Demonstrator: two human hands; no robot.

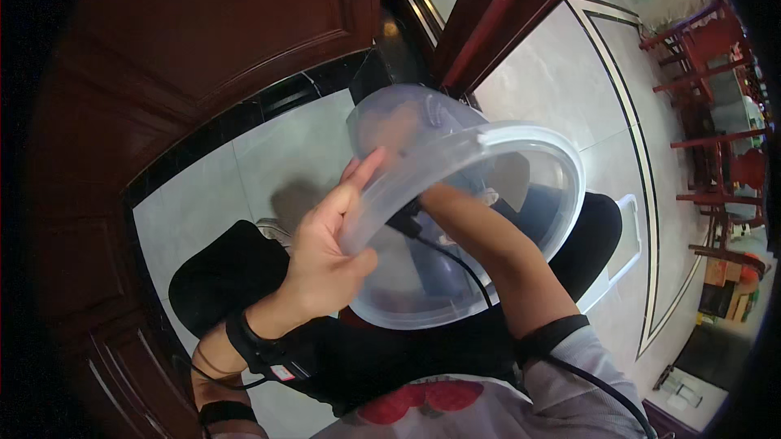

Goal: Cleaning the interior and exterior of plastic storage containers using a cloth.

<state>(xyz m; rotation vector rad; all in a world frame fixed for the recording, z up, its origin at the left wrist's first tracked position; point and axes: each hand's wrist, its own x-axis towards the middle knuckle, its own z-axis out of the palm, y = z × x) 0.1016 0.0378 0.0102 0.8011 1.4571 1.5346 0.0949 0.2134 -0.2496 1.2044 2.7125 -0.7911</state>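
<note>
A large clear plastic tub [423, 309] is tilted on its side above my lap, its wide pale rim turned toward me. My left hand [325, 244] grips the rim at its left side, with the thumb over the edge and fingers along the outer wall. Through the opening, my right forearm reaches deep into the tub. Behind the cloudy wall my right hand [395, 128] appears only as a blurred shape near the far bottom. Its fingers are too unclear to tell whether they hold anything. A black cable [455, 258] runs along the right forearm from a dark wrist piece.
Dark red wooden panelling [228, 40] rises at the left, above a black skirting. A dark red door frame [508, 16] stands beyond the tub. A white-edged translucent panel [622, 256] lies right of my knee. Red wooden chairs [700, 89] stand farther right.
</note>
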